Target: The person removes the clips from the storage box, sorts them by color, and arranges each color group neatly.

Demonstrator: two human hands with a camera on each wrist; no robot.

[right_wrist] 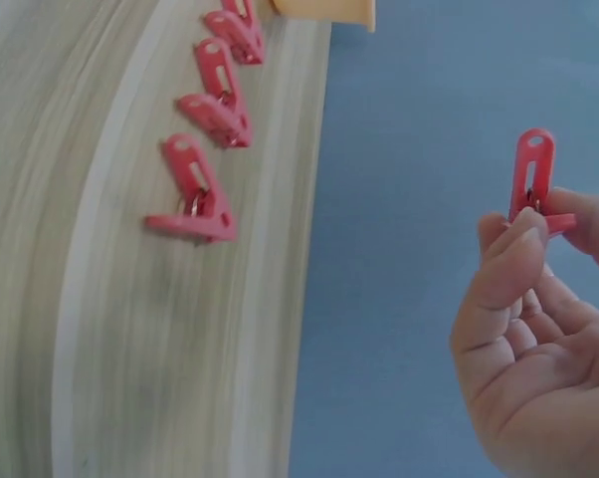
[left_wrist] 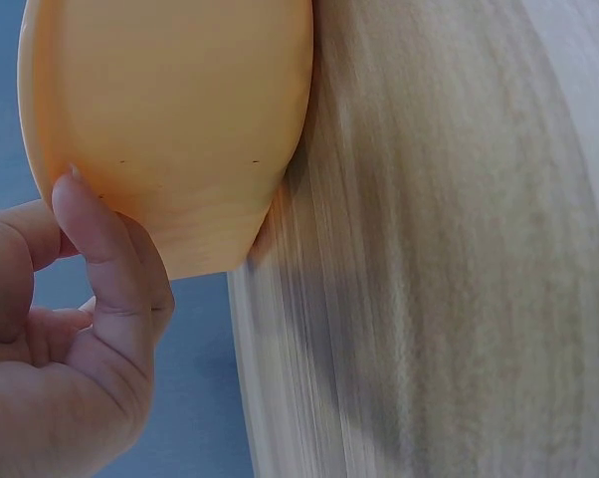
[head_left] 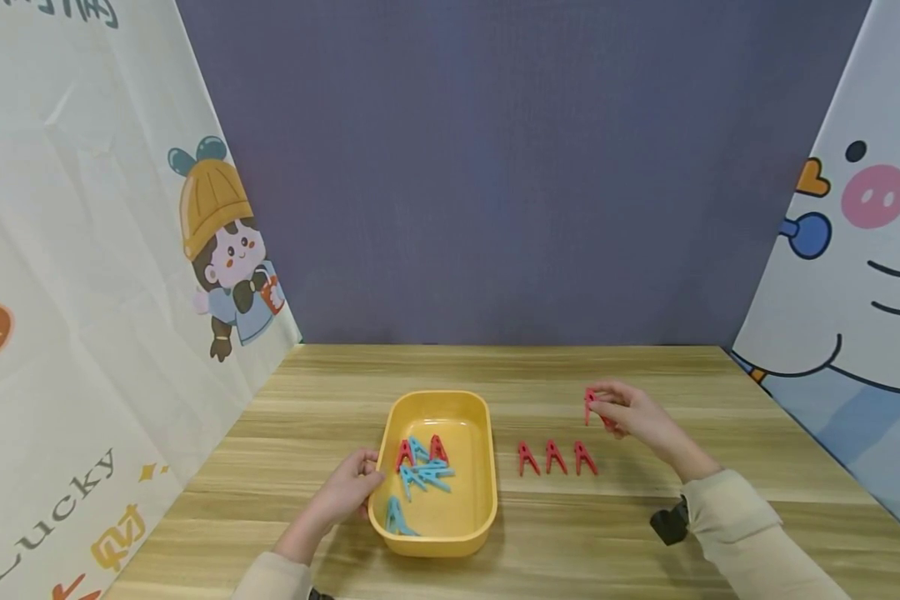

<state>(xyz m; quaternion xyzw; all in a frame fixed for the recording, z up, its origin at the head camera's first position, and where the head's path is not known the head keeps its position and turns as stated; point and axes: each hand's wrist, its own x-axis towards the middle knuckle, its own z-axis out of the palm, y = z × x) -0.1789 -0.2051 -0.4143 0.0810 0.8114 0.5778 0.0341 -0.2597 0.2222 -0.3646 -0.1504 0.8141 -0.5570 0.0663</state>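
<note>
A yellow plastic bin (head_left: 490, 467) stands on the table, and my left hand (head_left: 347, 485) pinches its left rim between thumb and fingers. In the left wrist view the left hand (left_wrist: 91, 319) grips the rim of the bin (left_wrist: 190, 110). Inside lie several blue clothespins (head_left: 433, 477) and two red clothespins (head_left: 438, 450). Raised above the table to the right, my right hand (head_left: 633, 414) pinches a red clothespin (head_left: 589, 402). The right wrist view shows that clothespin (right_wrist: 534, 164) between the thumb and fingers, one leg pointing up.
Three red clothespins (head_left: 554, 456) stand in a row on the wooden table (head_left: 540, 533), right of the bin. A grey-blue panel (head_left: 495, 183) rises behind the table. Printed sheets (head_left: 90, 275) hang along the left and right sides.
</note>
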